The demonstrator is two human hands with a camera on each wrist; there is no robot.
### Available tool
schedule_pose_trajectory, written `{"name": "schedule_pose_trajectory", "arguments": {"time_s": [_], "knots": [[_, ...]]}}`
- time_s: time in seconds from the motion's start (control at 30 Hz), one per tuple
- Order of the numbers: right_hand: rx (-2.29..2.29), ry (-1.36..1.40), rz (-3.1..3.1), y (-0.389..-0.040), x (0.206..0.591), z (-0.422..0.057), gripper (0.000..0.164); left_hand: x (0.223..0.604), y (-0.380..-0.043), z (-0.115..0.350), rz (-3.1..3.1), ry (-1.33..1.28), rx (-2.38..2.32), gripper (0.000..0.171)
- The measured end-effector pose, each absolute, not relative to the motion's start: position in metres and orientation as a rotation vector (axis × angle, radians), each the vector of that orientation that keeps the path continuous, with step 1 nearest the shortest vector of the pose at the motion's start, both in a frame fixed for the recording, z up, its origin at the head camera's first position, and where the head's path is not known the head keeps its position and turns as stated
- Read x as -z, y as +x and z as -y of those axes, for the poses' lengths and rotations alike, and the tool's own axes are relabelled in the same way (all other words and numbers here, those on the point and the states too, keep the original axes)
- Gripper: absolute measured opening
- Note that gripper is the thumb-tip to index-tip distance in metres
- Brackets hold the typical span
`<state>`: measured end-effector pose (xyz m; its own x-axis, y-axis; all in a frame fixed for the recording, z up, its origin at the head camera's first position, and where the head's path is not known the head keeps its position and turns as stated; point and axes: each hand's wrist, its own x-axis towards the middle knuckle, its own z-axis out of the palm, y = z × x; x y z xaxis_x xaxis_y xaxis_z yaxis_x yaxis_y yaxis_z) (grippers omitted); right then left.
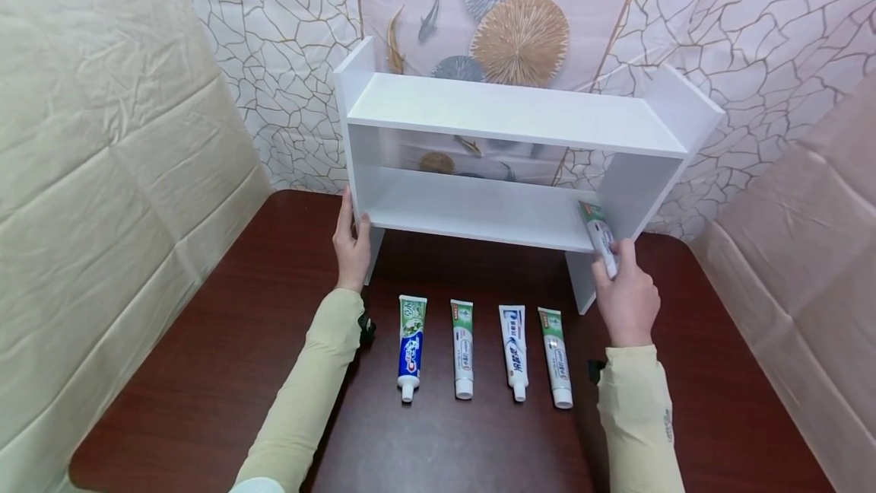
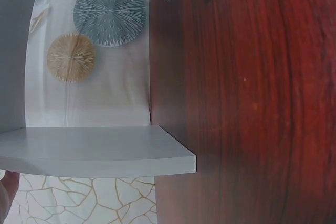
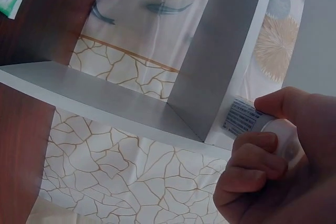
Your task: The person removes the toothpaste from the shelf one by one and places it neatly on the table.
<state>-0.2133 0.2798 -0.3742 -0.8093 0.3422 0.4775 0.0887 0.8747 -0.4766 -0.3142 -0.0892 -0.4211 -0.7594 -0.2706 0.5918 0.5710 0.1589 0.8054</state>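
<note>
My right hand [image 1: 628, 301] grips a green and white toothpaste tube [image 1: 599, 238] near its cap. The tube's far end reaches over the middle board of a white shelf [image 1: 479, 208], close to the right side panel. In the right wrist view, thumb and curled fingers of the right hand [image 3: 273, 161] wrap the tube's cap end [image 3: 249, 116]. My left hand [image 1: 352, 249] rests against the shelf's left side panel, its thumb on the front edge. Only a bit of the left hand [image 2: 9, 184] shows in the left wrist view.
Several toothpaste tubes lie in a row before the shelf: a Crest tube [image 1: 411, 348], a green and white one [image 1: 462, 348], a blue and white one [image 1: 513, 352] and another green one [image 1: 556, 356]. All rest on the dark wooden table [image 1: 205, 371]. Patterned cloth [image 1: 274, 59] hangs behind.
</note>
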Motion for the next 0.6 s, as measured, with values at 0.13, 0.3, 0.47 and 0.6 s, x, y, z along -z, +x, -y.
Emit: {"name": "schedule_pose_trajectory", "arguments": {"time_s": [0.13,0.3,0.47,0.6], "knots": [[-0.600,-0.304,2.483,-0.206,0.373,-0.278,0.025,0.420,-0.312,0.090,1.811,-0.282,1.681,0.052],[-0.617,-0.306,2.498,-0.194,0.372,-0.275,0.026,0.421,-0.310,0.090,1.821,-0.282,1.682,0.052],[-0.631,-0.328,2.522,-0.184,0.371,-0.273,0.028,0.421,-0.311,0.090,1.820,-0.279,1.678,0.053],[-0.638,-0.338,2.538,-0.176,0.370,-0.273,0.029,0.420,-0.311,0.090,1.807,-0.289,1.676,0.052]]}}
